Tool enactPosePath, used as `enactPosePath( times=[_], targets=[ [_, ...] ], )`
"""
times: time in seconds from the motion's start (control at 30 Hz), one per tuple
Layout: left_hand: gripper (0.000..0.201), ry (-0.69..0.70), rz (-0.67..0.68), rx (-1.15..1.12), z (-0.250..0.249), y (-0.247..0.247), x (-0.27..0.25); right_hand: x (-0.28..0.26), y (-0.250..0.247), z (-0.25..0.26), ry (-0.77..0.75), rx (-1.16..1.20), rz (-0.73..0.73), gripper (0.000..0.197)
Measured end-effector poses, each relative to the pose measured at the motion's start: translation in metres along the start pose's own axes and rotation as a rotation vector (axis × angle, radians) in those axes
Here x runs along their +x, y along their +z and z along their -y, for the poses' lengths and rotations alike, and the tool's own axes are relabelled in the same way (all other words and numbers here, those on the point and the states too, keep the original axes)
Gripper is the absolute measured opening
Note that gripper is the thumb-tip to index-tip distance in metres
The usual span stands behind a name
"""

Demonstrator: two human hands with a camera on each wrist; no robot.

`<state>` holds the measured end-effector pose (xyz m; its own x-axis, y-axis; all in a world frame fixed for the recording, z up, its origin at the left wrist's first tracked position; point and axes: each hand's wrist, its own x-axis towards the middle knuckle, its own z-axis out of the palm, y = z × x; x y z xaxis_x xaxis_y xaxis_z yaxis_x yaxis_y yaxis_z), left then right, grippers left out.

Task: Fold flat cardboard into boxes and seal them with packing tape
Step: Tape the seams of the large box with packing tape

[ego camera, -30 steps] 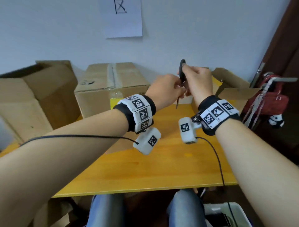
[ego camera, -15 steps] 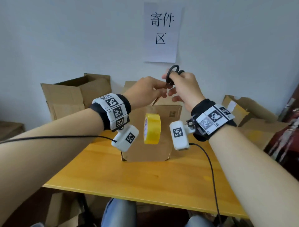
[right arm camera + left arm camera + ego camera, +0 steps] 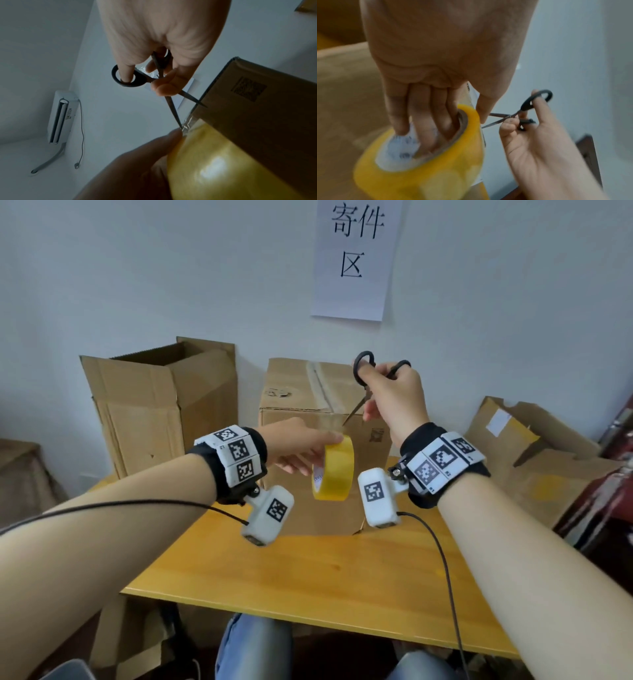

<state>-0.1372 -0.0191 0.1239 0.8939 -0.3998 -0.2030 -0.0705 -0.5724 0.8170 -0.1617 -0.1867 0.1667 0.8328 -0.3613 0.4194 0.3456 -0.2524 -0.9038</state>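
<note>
Only right wrist: air conditioner (image 3: 60, 117)

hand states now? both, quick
Left hand: grips the yellow tape roll, fingers through its core.
Right hand: holds the black scissors, blades apart.

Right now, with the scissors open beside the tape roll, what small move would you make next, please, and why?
Probably close the scissors to cut the tape. The right hand holds them with blades spread on either side of the clear strip running from the box edge to the yellow tape roll, which the left hand grips, fingers through its core.
</note>
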Motion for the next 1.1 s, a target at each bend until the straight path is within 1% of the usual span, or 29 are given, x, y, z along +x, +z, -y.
enactPosePath(
  times=[0.13, 0.2, 0.3, 0.37, 0.43, 0.6, 0.67, 0.83, 1.1],
  targets=[
    [0.043, -0.074, 0.109, -0.407, 0.003, 0.005, 0.0, -0.004, 0.009, -0.004, 0.031, 0.06, 0.015, 0.033],
    [0.04, -0.103, 0.147, -0.487, 0.003, 0.004, -0.002, -0.005, 0.013, -0.007, 0.047, 0.084, 0.013, 0.034],
    [0.036, -0.141, 0.155, -0.543, 0.0, 0.003, -0.001, -0.006, 0.018, -0.01, 0.061, 0.1, 0.005, 0.034],
    [0.031, -0.16, 0.148, -0.571, -0.002, 0.003, 0.0, -0.007, 0.022, -0.013, 0.068, 0.1, 0.004, 0.033],
    [0.03, -0.175, 0.143, -0.583, -0.004, 0.004, 0.002, -0.008, 0.024, -0.014, 0.073, 0.108, 0.006, 0.032],
    [0.046, -0.183, 0.136, -0.575, -0.004, 0.004, 0.004, -0.008, 0.029, -0.019, 0.075, 0.08, 0.021, 0.033],
    [0.049, -0.18, 0.14, -0.573, -0.004, 0.004, 0.005, -0.007, 0.03, -0.022, 0.079, 0.069, 0.017, 0.034],
    [0.037, -0.178, 0.146, -0.589, -0.004, 0.003, 0.007, -0.006, 0.031, -0.025, 0.07, 0.046, 0.017, 0.037],
    [0.032, -0.19, 0.134, -0.589, -0.007, 0.005, 0.007, -0.004, 0.024, -0.026, 0.091, -0.021, 0.027, 0.04]
  ],
)
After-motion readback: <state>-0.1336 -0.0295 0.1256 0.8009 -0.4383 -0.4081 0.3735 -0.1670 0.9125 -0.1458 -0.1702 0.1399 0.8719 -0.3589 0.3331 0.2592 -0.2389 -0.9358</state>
